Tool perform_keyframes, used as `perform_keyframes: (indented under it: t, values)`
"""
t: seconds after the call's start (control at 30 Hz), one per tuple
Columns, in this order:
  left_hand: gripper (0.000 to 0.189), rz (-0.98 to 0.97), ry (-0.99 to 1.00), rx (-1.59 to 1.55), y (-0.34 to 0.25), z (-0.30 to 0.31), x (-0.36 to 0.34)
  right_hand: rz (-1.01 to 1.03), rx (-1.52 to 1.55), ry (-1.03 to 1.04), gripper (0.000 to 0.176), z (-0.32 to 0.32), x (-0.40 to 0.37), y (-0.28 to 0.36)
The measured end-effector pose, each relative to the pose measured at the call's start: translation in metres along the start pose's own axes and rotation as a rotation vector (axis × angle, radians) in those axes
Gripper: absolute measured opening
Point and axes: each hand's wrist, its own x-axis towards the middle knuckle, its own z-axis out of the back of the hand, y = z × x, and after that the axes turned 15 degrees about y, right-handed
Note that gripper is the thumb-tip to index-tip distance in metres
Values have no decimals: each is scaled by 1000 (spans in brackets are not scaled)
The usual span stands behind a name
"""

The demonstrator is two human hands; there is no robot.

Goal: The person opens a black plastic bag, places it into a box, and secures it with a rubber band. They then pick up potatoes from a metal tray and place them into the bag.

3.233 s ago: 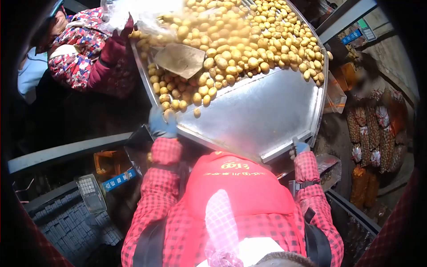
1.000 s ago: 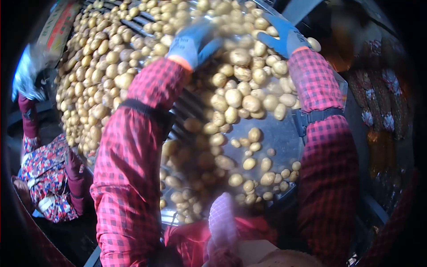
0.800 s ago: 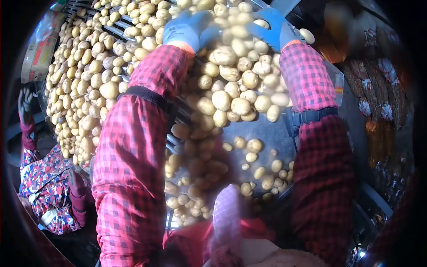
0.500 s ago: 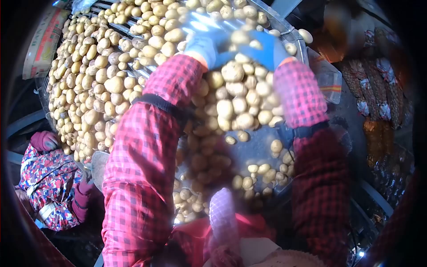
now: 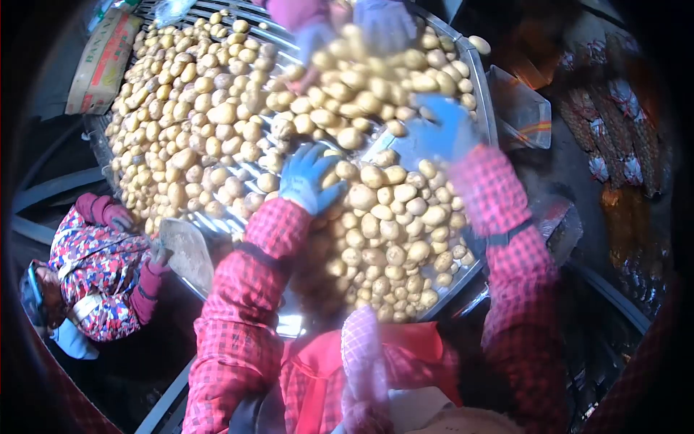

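Note:
Potatoes [image 5: 383, 210] lie heaped in front of me on a metal sorting table [image 5: 486, 101]. My left hand [image 5: 307, 179], in a blue glove, rests at the left side of the near pile with its fingers spread over the potatoes. On the right, my right hand [image 5: 442, 129], also blue-gloved and slightly blurred, is stretched out with nothing seen in it. It is beside a bare strip of the table, between the near pile and a farther heap of potatoes [image 5: 347, 94].
Across the table, another person's gloved hands [image 5: 383, 27] are at the far heap. A second person [image 5: 97, 267] is at lower left beside a metal scoop [image 5: 186, 253]. A cardboard box [image 5: 105, 65] stands at upper left, a clear plastic bin [image 5: 517, 108] at right, and filled net sacks [image 5: 614, 123] beyond.
My hands have come back toward me and farther apart. More potatoes now cover the near part of the table, and another person's hands have appeared at the far side.

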Motion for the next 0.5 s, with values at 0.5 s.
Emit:
perform_keyframes:
  t: [0.5]
  values:
    - [78,420,-45,-146,-74,-58,-189,-260,-533,-6,61,-40,-78,-32]
